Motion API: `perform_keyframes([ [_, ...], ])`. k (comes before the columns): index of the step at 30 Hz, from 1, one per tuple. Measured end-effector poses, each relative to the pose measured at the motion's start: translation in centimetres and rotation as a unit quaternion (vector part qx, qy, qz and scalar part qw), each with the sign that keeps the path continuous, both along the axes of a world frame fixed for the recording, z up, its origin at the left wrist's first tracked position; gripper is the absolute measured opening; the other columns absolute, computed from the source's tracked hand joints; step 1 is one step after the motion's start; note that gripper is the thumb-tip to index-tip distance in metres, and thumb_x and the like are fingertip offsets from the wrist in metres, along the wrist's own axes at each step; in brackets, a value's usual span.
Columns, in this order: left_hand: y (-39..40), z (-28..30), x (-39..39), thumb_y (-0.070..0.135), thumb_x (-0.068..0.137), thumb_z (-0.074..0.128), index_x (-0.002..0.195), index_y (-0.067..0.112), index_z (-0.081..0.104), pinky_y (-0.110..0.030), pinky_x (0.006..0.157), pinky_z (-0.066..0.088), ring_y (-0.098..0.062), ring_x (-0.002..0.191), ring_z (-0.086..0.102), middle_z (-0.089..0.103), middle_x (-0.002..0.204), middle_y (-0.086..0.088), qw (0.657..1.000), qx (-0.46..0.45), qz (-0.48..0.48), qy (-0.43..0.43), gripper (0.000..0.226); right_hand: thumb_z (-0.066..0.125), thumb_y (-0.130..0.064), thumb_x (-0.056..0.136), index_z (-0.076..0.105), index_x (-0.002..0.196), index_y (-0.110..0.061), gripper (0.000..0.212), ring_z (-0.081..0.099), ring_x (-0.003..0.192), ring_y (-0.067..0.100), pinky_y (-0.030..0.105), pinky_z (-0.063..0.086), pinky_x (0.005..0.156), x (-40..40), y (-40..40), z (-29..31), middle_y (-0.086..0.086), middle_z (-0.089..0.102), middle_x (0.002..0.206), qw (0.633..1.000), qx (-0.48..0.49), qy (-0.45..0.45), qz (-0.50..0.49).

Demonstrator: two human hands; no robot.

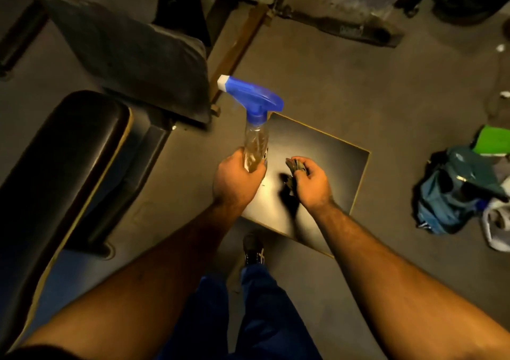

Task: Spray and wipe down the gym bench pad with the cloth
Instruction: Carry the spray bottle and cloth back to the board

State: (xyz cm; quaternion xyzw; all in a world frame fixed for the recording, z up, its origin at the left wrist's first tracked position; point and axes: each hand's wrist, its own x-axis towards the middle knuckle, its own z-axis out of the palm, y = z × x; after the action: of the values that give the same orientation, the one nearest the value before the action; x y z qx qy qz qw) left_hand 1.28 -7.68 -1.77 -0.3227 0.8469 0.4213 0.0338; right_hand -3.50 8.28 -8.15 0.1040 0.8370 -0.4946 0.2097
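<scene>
My left hand [236, 178] grips the base of a clear spray bottle [255, 138] with a blue trigger head and white nozzle pointing up-left. My right hand [313, 183] is closed on a dark crumpled cloth [295, 166]. Both hands hover above a low black square board [331, 152]. The black gym bench pad [66, 160] lies to the left, running from the upper middle toward the lower left. A second, worn grey pad [132, 53] stands tilted behind it.
Rusty machine frame bars [242, 39] run across the floor at the top. Bags and a green item [466, 188] lie in a pile at the right. My shoe [252, 249] and blue trousers are below the hands.
</scene>
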Motion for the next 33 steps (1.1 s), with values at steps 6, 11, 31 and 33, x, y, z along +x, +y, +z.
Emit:
perform_keyframes([
  [6, 3.4, -3.8, -2.2, 0.036, 0.082, 0.069, 0.106, 0.021, 0.067, -0.032, 0.076, 0.050, -0.030, 0.092, 0.066, 0.072, 0.095, -0.006, 0.999, -0.004, -0.028, -0.020, 0.028, 0.050, -0.039, 0.083, 0.062, 0.103, -0.056, 0.029, 0.071, 0.089, 0.023, 0.051, 0.060, 0.079, -0.7, 3.0, -4.1, -0.011, 0.074, 0.099, 0.999, 0.027, 0.011, -0.031],
  [11, 5.6, -6.6, -3.8, 0.034, 0.080, 0.071, 0.097, 0.019, 0.065, -0.033, 0.074, 0.051, -0.030, 0.087, 0.065, 0.071, 0.091, -0.005, 0.999, -0.011, -0.044, -0.015, 0.024, 0.052, -0.016, 0.090, 0.065, 0.122, -0.029, 0.037, 0.065, 0.105, 0.017, 0.034, 0.051, 0.098, -1.3, 4.5, -5.0, -0.005, 0.071, 0.117, 0.994, 0.060, 0.081, -0.035],
  [31, 7.8, -13.0, -5.0, 0.044, 0.076, 0.067, 0.098, 0.029, 0.055, -0.036, 0.075, 0.054, -0.015, 0.086, 0.061, 0.063, 0.093, 0.005, 0.994, -0.023, -0.100, 0.035, 0.029, 0.030, -0.055, 0.101, -0.001, 0.161, -0.022, 0.075, -0.010, 0.155, 0.037, 0.055, -0.005, 0.124, -1.1, 3.5, -11.3, 0.012, -0.006, 0.169, 0.895, 0.388, 0.040, 0.217],
  [33, 7.7, -12.9, -4.9, 0.046, 0.073, 0.069, 0.101, 0.032, 0.054, -0.036, 0.078, 0.054, -0.015, 0.091, 0.062, 0.063, 0.098, 0.006, 0.995, -0.009, -0.098, 0.028, 0.035, 0.028, -0.053, 0.101, -0.002, 0.161, -0.024, 0.073, -0.011, 0.155, 0.037, 0.055, -0.005, 0.124, -1.3, 3.6, -11.2, 0.012, -0.008, 0.169, 0.898, 0.381, 0.032, 0.217],
])
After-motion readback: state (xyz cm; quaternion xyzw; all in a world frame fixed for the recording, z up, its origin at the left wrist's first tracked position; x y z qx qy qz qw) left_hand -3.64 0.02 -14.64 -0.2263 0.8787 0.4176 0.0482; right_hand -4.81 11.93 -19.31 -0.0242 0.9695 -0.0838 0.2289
